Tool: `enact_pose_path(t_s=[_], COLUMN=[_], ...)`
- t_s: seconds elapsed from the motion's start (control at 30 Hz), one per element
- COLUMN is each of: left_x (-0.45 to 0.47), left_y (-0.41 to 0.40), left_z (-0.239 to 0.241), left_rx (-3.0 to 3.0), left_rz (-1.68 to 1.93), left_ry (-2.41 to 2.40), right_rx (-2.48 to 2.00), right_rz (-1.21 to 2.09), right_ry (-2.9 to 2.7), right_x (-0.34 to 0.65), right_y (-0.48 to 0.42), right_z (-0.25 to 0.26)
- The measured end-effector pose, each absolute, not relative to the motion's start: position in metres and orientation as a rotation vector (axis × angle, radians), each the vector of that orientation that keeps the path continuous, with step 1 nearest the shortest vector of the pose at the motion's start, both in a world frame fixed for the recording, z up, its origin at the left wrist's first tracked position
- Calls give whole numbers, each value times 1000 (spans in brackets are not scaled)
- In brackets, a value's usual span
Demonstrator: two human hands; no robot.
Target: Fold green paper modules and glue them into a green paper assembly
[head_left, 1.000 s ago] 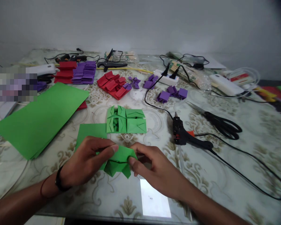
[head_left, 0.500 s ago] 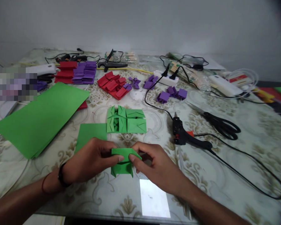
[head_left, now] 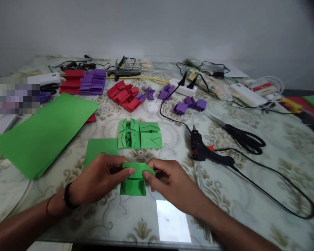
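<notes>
Both my hands pinch a small folded green paper piece (head_left: 134, 183) low over the table near its front edge. My left hand (head_left: 99, 179) grips its left side with the fingers closed. My right hand (head_left: 170, 184) holds its right side, thumb and forefinger pressed on the upper fold. A flat green square (head_left: 99, 148) lies under and behind my left hand. Just beyond, several finished green folded pieces (head_left: 139, 134) lie side by side.
A stack of green sheets (head_left: 42, 132) lies at left. Red folded pieces (head_left: 124, 94) and purple pieces (head_left: 189, 104) lie further back. A black glue gun (head_left: 205, 151) with its cable and black scissors (head_left: 242, 136) are at right. Cables and a power strip (head_left: 184, 89) cross the back.
The green piece has been pressed flatter and squarer between my fingers, and its lower flaps are now folded in. Both hands stayed in place.
</notes>
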State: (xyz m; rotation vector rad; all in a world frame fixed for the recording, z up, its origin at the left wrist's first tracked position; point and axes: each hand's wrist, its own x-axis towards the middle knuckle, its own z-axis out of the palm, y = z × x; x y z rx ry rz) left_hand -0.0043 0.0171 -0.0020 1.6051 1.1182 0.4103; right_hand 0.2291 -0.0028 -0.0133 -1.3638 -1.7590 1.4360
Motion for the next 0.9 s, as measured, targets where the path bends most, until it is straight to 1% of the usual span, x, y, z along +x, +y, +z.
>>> enact_pose_path(t_s=[0.2, 0.33, 0.4, 0.47, 0.57, 0.67, 0.73, 0.77, 0.8, 0.9], left_x=[-4, -1, -1, -3, -6, -8, -8, -7, -7, -7], left_y=[17, 17, 17, 19, 21, 22, 22, 22, 22, 21], left_z=[-2, -5, -6, -6, -6, -7, -6, -6, -5, -5], left_rx=[1485, 1452, 1514, 1620, 1720, 1725, 1735, 1741, 1745, 1728], left_rz=[400, 518, 576, 579, 548, 559, 551, 540, 534, 533], left_ry=[1026, 1021, 1007, 1012, 1018, 1009, 1012, 1013, 1013, 1010], right_rx=[-1322, -1296, -1265, -1264, -1386, -1629, -1785, -1864, -1939, -1992], right_rz=[1394, 1366, 1299, 1109, 704, 252, 31, -2, 40, 41], right_ry=[-1794, -1879, -1931, -1963, -2043, -2057, -2048, -2060, -2099, -2054], right_x=[230, 235, 242, 254, 281, 318, 343, 354, 364, 383], right_y=[-5, -1, 4, 9, 12, 11, 9, 8, 7, 9], right_z=[-15, -11, -5, 0, 3, -6, -16, -22, -28, -45])
